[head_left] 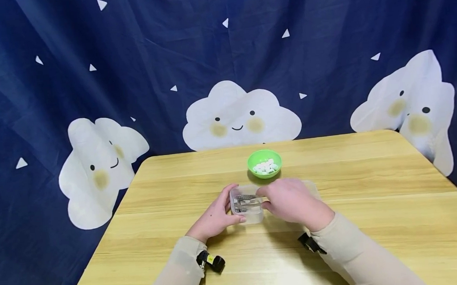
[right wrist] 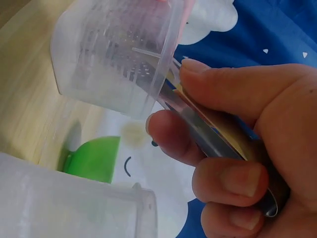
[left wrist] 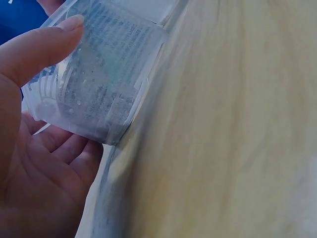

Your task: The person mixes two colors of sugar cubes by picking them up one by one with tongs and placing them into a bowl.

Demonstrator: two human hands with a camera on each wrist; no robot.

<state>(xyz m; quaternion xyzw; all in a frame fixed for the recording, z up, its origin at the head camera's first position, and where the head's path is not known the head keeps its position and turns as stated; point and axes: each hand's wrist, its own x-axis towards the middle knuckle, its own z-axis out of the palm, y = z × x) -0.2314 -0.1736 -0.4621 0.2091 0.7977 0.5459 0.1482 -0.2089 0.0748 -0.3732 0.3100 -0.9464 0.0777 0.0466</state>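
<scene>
My left hand [head_left: 217, 215] grips a clear plastic container [head_left: 253, 218] standing on the table, thumb on the near side and fingers round the far side. In the left wrist view the thumb lies against the container's printed wall [left wrist: 106, 64]. Metal tongs [right wrist: 198, 126] are in my right hand [head_left: 291, 200], thumb and fingers pinching the two arms. The perforated tips of the tongs reach inside the container. Some small whitish pieces show near the tips, but the wall blurs them. Just beyond the container sits a green bowl [head_left: 251, 166] with several white pieces [head_left: 265, 166] in it.
A second clear plastic container [right wrist: 64, 208] stands to the right, mostly hidden behind my right hand in the head view. The wooden table [head_left: 377, 184] ends at a dark blue curtain [head_left: 156, 41] with cloud prints.
</scene>
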